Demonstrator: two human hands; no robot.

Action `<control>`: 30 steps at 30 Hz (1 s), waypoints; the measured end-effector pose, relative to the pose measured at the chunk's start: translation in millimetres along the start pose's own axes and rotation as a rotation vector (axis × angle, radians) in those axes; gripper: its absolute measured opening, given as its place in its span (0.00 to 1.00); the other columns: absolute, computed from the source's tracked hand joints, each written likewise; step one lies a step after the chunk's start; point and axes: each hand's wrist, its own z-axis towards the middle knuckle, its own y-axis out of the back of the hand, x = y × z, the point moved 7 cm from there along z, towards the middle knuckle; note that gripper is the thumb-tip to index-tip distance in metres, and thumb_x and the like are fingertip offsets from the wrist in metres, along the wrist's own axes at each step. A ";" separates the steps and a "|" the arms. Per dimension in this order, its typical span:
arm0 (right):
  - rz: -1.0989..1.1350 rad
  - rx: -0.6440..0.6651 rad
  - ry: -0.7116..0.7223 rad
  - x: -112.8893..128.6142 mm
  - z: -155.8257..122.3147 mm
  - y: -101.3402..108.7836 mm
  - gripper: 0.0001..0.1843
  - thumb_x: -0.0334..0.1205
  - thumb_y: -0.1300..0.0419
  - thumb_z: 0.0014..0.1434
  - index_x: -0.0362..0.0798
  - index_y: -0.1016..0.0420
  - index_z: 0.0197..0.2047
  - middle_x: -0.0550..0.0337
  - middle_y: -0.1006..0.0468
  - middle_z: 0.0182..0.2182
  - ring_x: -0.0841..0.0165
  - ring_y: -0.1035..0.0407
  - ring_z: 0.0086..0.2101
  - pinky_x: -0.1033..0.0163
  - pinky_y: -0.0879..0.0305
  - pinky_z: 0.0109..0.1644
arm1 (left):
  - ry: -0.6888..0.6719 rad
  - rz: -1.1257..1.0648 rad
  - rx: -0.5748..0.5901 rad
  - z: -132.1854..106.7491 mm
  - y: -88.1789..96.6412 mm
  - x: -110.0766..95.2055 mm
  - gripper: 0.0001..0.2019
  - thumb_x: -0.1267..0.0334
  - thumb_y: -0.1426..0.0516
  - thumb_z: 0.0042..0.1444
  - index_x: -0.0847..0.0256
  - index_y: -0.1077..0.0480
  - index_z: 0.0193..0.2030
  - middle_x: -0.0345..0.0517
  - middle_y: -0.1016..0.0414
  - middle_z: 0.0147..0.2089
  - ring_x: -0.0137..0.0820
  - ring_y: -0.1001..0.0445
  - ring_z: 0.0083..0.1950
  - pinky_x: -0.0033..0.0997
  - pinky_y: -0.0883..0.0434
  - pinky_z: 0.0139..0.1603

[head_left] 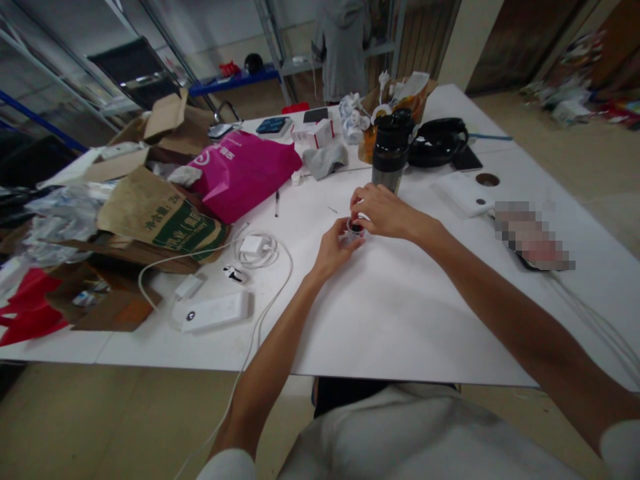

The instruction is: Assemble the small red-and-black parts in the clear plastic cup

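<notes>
A small round, clear-rimmed container with a dark inside or top (355,227) is between my hands, just above or on the white table (400,307). My left hand (334,248) wraps its fingers and thumb around the container's side. From above, my right hand (384,212) reaches over it with bent fingers pinched at the dark part. What those fingertips hold is hidden. Right behind my right hand stands a black and grey tumbler (390,150).
Left lie a magenta bag (245,175), a brown paper sack (157,213), a coiled white cable (270,257) and a white power bank (217,312). A pen (277,204) and grey cloth (325,161) lie beyond. A black glossy object (437,141) and a phone (533,237) are right.
</notes>
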 end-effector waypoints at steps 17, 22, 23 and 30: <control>0.213 0.283 0.122 29.6 -23.9 13.0 0.06 0.36 0.27 0.65 0.56 0.06 0.40 0.49 0.15 0.50 0.50 0.27 0.52 0.42 0.30 0.61 | -0.025 0.006 0.394 -28.7 1.1 -44.0 0.27 0.54 0.21 0.55 0.52 0.23 0.58 0.49 0.12 0.55 0.47 0.13 0.55 0.50 0.17 0.59; 0.267 0.326 0.172 33.3 -27.4 11.6 0.02 0.41 0.22 0.64 0.58 0.06 0.37 0.49 0.16 0.49 0.49 0.28 0.52 0.42 0.28 0.61 | -0.050 -0.013 0.486 -33.5 -1.9 -51.9 0.28 0.54 0.20 0.53 0.52 0.22 0.57 0.46 0.12 0.51 0.45 0.12 0.51 0.46 0.16 0.55; 0.283 0.337 0.173 34.6 -28.2 11.6 0.03 0.41 0.21 0.64 0.58 0.06 0.36 0.50 0.16 0.49 0.49 0.27 0.53 0.42 0.28 0.61 | -0.047 -0.013 0.503 -34.6 -2.8 -52.6 0.28 0.53 0.20 0.53 0.52 0.22 0.56 0.46 0.12 0.51 0.45 0.12 0.50 0.46 0.17 0.55; 0.339 0.377 0.199 40.1 -37.5 20.9 0.11 0.55 0.23 0.67 0.57 0.06 0.39 0.49 0.17 0.50 0.49 0.27 0.55 0.43 0.28 0.63 | 0.018 -0.057 0.626 -42.4 -11.9 -57.2 0.26 0.54 0.19 0.52 0.54 0.20 0.55 0.49 0.13 0.57 0.47 0.14 0.56 0.50 0.19 0.61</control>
